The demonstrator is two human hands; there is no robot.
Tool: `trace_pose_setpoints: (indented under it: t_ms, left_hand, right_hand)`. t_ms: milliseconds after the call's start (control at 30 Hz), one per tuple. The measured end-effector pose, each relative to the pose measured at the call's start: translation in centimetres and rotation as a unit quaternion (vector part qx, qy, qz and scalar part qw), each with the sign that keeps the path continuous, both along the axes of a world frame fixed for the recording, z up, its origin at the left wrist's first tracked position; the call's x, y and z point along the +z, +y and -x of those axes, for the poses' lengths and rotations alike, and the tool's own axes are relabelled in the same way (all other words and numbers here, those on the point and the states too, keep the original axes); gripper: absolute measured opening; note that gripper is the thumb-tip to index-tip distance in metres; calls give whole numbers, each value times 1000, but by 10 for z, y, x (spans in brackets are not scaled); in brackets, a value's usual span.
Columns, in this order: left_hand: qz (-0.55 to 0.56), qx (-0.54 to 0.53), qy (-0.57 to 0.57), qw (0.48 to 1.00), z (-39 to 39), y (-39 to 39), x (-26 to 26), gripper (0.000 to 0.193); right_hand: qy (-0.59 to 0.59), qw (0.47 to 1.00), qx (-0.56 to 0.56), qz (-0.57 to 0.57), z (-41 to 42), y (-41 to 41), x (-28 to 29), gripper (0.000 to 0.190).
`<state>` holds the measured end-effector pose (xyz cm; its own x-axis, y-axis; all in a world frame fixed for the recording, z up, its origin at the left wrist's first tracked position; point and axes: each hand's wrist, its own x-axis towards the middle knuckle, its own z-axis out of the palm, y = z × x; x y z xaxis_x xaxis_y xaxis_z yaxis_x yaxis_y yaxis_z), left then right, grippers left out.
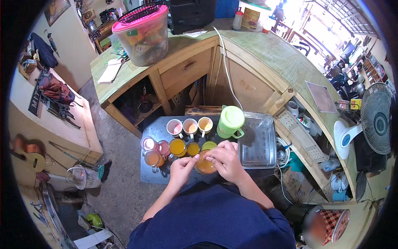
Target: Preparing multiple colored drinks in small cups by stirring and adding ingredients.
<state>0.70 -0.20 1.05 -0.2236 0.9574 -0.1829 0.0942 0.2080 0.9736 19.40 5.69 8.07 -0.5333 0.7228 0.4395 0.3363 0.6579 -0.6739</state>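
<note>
Both my hands are raised over a glass of orange-brown drink (205,165) at the near edge of a low dark table. My left hand (183,168) is at its left rim, thumb and finger pinched together. My right hand (226,160) is on the other side with bent fingers over the rim; whether either hand holds something small cannot be told. To the left stand a glass of yellow drink (178,147), a glass of orange drink (153,159) and a glass of pink drink (164,147). Three white mugs (190,127) form a row behind.
A lidded green plastic pitcher (230,121) stands behind my right hand, beside a clear rectangular tray (257,143). Beyond the table curves a wooden counter (258,49) with a pink-lidded plastic bucket (143,37). A white cable (228,71) hangs down from it. An electric fan (376,118) is at right.
</note>
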Motion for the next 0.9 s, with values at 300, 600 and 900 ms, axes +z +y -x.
trace_pose_setpoints:
  t_ms: [300,600,900]
  left_hand:
    - [6,-7,4,1000,1,1,-3,52]
    - [40,4,-6,999,1,0,6,50]
    - [38,10,-13,999,0,0,3,48]
  right_hand:
    - [-11,999,33,28,-1,1,-4,15]
    - [-60,997,36,18,-4,1,-4,15]
    - [-73,997,-13,-23,-3,-2,-3,16]
